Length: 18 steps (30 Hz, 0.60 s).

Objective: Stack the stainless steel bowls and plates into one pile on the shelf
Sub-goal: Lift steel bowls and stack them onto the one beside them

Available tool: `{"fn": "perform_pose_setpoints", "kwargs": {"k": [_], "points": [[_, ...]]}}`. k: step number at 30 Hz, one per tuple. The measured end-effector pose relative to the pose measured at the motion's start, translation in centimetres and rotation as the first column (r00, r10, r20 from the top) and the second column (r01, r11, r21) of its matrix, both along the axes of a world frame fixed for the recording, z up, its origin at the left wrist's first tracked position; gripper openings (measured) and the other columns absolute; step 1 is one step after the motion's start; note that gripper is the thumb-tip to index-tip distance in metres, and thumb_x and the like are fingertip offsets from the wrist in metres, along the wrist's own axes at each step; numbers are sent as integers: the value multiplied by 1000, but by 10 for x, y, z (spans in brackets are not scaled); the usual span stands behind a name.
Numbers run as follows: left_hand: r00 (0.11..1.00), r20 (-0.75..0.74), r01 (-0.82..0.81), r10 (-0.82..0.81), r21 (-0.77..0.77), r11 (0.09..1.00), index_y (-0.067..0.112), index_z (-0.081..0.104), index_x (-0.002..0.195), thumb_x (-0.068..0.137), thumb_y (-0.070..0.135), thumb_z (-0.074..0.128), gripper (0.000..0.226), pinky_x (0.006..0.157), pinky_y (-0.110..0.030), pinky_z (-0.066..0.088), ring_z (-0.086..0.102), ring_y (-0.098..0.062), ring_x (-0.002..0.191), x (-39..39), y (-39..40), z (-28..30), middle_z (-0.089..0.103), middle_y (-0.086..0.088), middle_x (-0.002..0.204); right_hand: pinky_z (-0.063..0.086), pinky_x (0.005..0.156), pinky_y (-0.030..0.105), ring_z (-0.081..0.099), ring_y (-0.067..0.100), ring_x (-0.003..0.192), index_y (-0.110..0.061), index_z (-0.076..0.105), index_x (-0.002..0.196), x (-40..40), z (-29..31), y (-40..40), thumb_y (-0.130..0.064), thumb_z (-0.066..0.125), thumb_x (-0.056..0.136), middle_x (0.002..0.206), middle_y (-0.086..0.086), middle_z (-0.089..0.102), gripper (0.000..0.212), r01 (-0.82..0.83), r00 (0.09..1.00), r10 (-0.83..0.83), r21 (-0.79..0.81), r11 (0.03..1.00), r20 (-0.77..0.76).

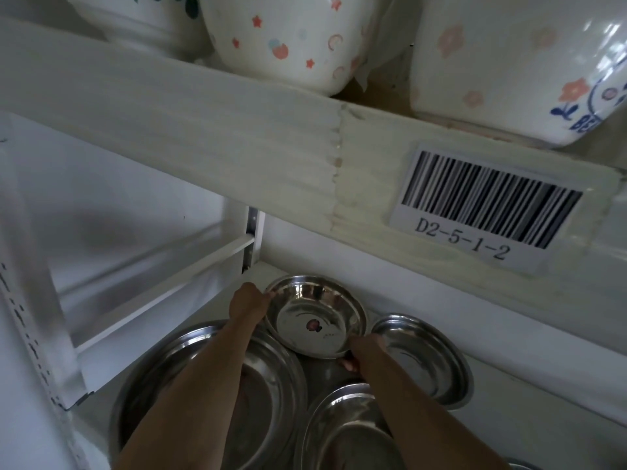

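Note:
A small stainless steel bowl with a sticker inside sits at the back of the lower shelf. My left hand grips its left rim and my right hand grips its near right rim. A large steel bowl lies to the left under my left forearm. A steel plate rests to the right. Another steel plate lies in front, partly hidden by my right forearm.
The upper shelf board with a barcode label hangs close overhead and carries patterned ceramic bowls. A white shelf upright and bracket stand to the left. The white back wall runs behind the steel dishes.

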<state>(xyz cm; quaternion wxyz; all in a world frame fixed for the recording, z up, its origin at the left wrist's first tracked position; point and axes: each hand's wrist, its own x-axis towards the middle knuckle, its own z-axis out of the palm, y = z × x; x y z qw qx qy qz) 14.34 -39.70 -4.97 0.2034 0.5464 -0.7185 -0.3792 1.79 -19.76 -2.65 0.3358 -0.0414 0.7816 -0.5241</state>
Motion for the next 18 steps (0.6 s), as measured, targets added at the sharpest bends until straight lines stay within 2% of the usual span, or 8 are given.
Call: {"fn": "perform_pose_setpoints", "kwargs": {"k": [2,5,8,12,14,16,18], "points": [[1000,-9,-3,3,-2,1000,-4,66,97,84,40,67,46,65,-30,46,67,-29,81,1,0,0,70,-16,88,52,45,24,64,23,64,-8,52,75,1,-1,-1,-8,53,93,79,15,65,18,-22,999,23,41,999,-25],[1000,-20,1,-1,-17,1000,1,68,74,83,33,69,33,50,-24,38,60,-21,60,3,2,1,60,-4,58,47,46,28,61,26,56,5,61,82,4,-3,-1,-4,55,89,81,25,73,13,-25,994,39,137,990,-101],[998,-57,-3,2,-28,1000,11,58,54,84,28,69,36,45,-22,35,49,-13,45,6,3,2,52,0,48,43,36,23,59,22,49,-1,55,73,4,-3,-1,-6,58,91,75,20,69,19,17,994,-5,107,994,-106],[991,-130,-15,10,-34,999,10,58,56,86,28,68,36,47,-20,35,47,-12,45,11,6,9,53,-2,50,44,39,25,57,24,52,-4,53,68,9,1,1,-6,58,91,63,15,60,24,81,993,-80,13,997,-85],[986,-166,-14,5,-53,999,7,63,61,86,29,68,34,55,-25,45,53,-16,51,14,8,15,59,-6,56,44,38,22,56,21,50,-4,56,72,12,1,3,-15,58,93,64,13,61,23,103,986,-102,1,995,-130],[976,-217,-14,1,-59,998,2,69,70,86,27,68,30,65,-30,51,58,-18,55,18,11,21,64,-8,61,48,49,28,59,21,52,-2,62,76,15,1,5,-24,59,92,66,12,64,27,113,968,-107,13,994,-225],[963,-269,-25,8,-58,998,1,72,79,85,26,69,26,68,-31,53,60,-16,56,22,15,26,65,-5,63,50,55,33,59,21,51,-5,59,69,17,5,7,-25,59,91,62,10,62,30,127,958,-126,-13,992,-257]]}}
